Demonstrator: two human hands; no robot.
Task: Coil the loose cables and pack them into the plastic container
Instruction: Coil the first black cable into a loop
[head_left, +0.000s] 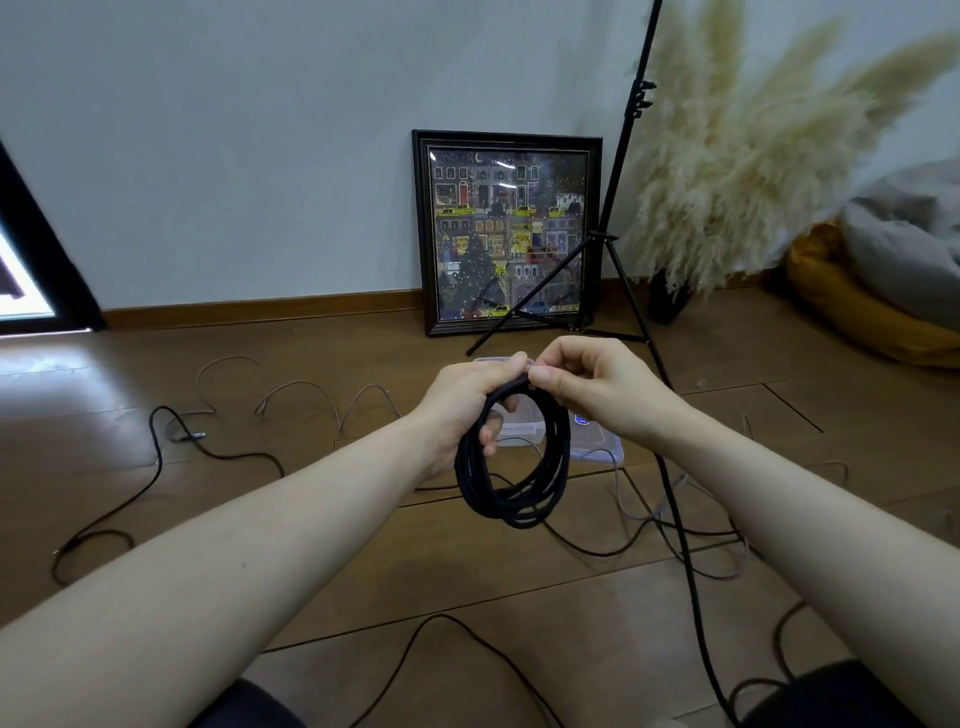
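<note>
A black cable (511, 467) hangs in several loops in front of me. My left hand (467, 410) grips the top of the coil with its fingers curled round the strands. My right hand (587, 384) pinches the cable at the coil's top, right beside the left fingers. Behind the coil, on the wooden floor, lies the clear plastic container (519, 428), with its clear lid (597, 444) to the right of it; both are partly hidden by my hands. Loose grey cable (322, 395) and loose black cable (156, 467) sprawl over the floor at left.
A black light stand (618, 218) rises just behind the container, its legs spread on the floor. A framed picture (509, 228) leans on the wall. Pampas grass (737, 171) and a yellow cushion (852, 306) sit at right. More cables (691, 540) trail at right and near my knees.
</note>
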